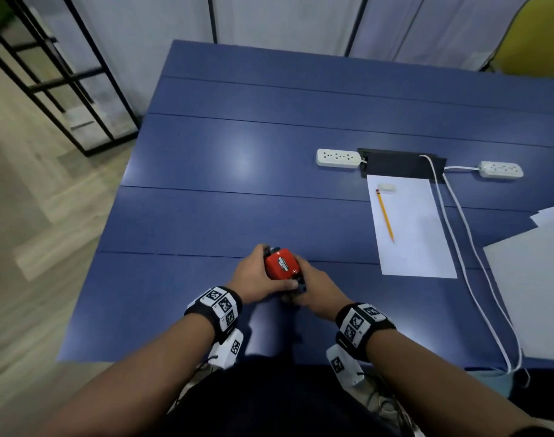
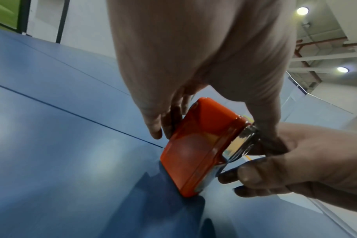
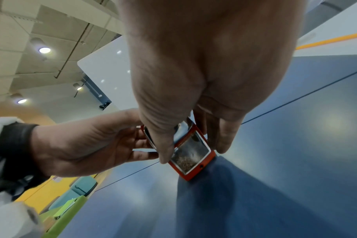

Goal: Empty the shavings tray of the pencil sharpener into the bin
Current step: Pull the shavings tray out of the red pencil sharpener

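Here, low in the head frame's centre, the left hand (image 1: pixel 253 272) clamps the red pencil sharpener (image 1: pixel 280 263) on the table (image 1: pixel 206 216); the right hand (image 1: pixel 313 287) pinches its clear shavings tray (image 3: pixel 189 153). Light, rigid, probably slippery plastic: grip the tray's sides.

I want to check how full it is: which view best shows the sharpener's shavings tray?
The right wrist view: the shavings tray faces it, shavings visible inside. The left wrist view shows only its edge; in the head view it is hidden.
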